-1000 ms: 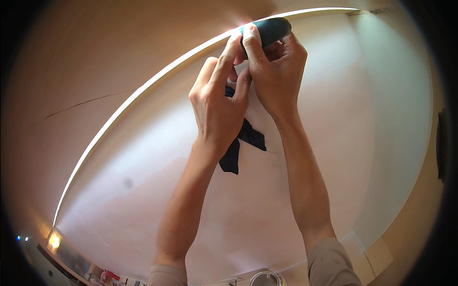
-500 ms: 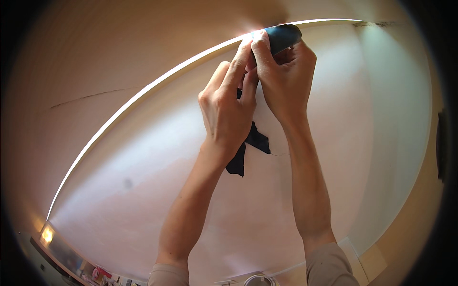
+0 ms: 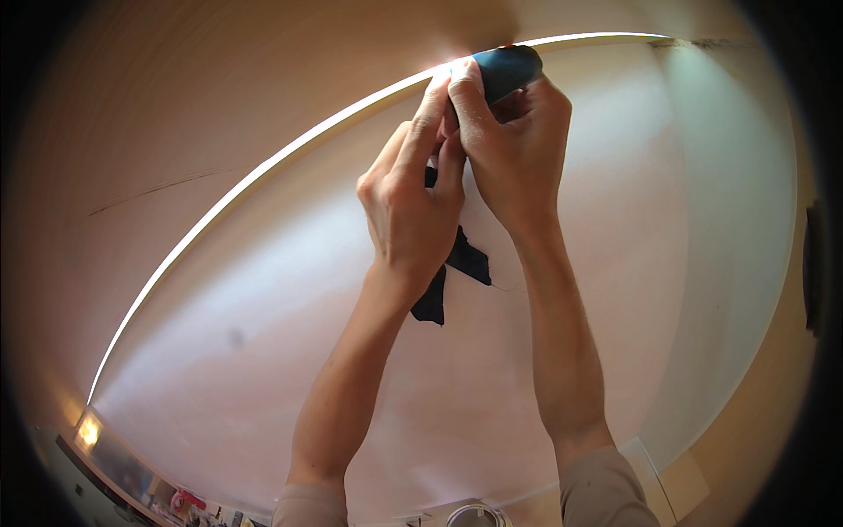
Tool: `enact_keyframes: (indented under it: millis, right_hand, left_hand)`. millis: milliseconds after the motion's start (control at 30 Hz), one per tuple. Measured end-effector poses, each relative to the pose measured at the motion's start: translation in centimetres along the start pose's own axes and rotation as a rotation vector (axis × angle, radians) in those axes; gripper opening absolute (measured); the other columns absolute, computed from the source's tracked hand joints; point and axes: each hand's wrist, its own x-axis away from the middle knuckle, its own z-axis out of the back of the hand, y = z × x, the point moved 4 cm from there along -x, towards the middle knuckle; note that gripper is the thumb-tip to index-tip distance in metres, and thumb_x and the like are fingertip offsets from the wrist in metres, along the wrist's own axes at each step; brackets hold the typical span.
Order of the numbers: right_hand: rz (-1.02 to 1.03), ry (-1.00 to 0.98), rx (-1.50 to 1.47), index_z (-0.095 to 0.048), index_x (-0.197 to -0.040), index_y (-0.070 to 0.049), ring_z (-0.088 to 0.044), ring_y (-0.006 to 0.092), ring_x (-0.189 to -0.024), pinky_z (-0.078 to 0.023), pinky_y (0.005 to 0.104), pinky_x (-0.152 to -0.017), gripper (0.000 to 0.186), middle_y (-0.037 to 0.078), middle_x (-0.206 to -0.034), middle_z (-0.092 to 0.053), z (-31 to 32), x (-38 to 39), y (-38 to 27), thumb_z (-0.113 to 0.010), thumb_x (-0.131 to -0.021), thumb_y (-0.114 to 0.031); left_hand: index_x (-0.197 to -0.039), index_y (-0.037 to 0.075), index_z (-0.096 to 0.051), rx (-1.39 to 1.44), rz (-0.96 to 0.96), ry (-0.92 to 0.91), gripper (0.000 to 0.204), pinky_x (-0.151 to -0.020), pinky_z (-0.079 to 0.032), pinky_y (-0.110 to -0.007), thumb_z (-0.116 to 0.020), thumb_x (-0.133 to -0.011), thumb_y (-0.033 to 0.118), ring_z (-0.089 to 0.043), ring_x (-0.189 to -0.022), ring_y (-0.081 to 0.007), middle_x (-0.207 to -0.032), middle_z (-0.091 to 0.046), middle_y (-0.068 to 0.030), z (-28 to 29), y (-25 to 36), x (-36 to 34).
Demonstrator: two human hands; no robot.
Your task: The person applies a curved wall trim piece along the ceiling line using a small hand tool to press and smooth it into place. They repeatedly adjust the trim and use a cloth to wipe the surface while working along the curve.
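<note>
Both my hands are raised close together near the far edge of the pale surface (image 3: 290,369), by a bright light strip. My right hand (image 3: 518,149) grips a dark blue, smooth-looking piece of cloth (image 3: 509,72), thumb pressed on its left end and fingers curled behind it. The fingers of my left hand (image 3: 411,180) pinch at the cloth's left end, touching my right thumb; what lies between the fingertips is hidden. Below, two black cloth strips (image 3: 469,256) show past my left wrist, with a thin thread trailing from one. Whether they join the blue piece is hidden.
The glowing light strip (image 3: 263,171) curves along the far edge. A round, clear-rimmed container (image 3: 479,516) is cut off at the bottom. Small items, one of them pink (image 3: 184,499), crowd the lower left. A dark object (image 3: 812,268) stands at the right rim.
Both hands and the blue cloth have shifted slightly left in the picture. The grip looks the same.
</note>
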Motion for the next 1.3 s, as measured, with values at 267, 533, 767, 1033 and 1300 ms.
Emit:
enact_keyframes:
  millis: [267,533,767,1033,1300]
  right_hand:
    - [0.053,0.046,0.055,-0.064,-0.084,0.000,-0.060,0.0072,-0.058,-0.046,0.0227,-0.054,0.020,0.003,-0.066,-0.065,0.1,0.5,0.3,-0.065,-0.100,-0.011]
    - [0.033,0.027,0.103,-0.063,-0.083,0.000,-0.060,0.0070,-0.057,-0.046,0.0225,-0.053,0.019,0.002,-0.065,-0.064,0.1,0.5,0.5,-0.064,-0.100,-0.009]
    - [0.015,0.019,0.099,-0.062,-0.083,0.000,-0.059,0.0066,-0.056,-0.046,0.0230,-0.052,0.019,0.002,-0.065,-0.064,-0.3,0.6,0.4,-0.064,-0.100,-0.008]
    - [0.057,0.050,0.098,-0.062,-0.088,0.000,-0.059,0.0066,-0.058,-0.047,0.0229,-0.053,0.018,0.003,-0.068,-0.064,-0.1,0.7,1.0,-0.063,-0.102,-0.010]
    - [0.014,0.024,0.103,-0.062,-0.088,0.001,-0.059,0.0069,-0.056,-0.047,0.0240,-0.051,0.017,0.003,-0.067,-0.064,-0.4,0.7,1.0,-0.063,-0.102,-0.010]
  left_hand:
    - [-0.143,0.017,-0.064,0.017,0.003,-0.050,0.064,-0.069,-0.058,-0.034,-0.071,-0.085,-0.010,-0.072,-0.076,-0.0197,-0.086,-0.072,-0.0090,-0.2,-0.4,0.2]
    - [-0.143,0.015,-0.063,0.007,0.010,-0.062,0.062,-0.071,-0.059,-0.034,-0.070,-0.087,-0.009,-0.075,-0.079,-0.0226,-0.093,-0.075,-0.0120,-0.1,-0.5,0.3]
    - [-0.141,0.012,-0.064,-0.005,0.039,-0.055,0.057,-0.074,-0.060,-0.034,-0.070,-0.087,-0.008,-0.076,-0.085,-0.0250,-0.104,-0.077,-0.0154,0.2,-0.5,0.5]
    - [-0.142,0.013,-0.063,-0.008,0.066,-0.102,0.059,-0.076,-0.060,-0.036,-0.070,-0.088,-0.008,-0.077,-0.089,-0.0258,-0.109,-0.076,-0.0167,0.0,-0.4,0.3]
    - [-0.142,0.013,-0.063,-0.002,0.068,-0.072,0.059,-0.074,-0.060,-0.036,-0.071,-0.088,-0.007,-0.077,-0.087,-0.0264,-0.109,-0.076,-0.0175,0.0,-0.7,0.5]
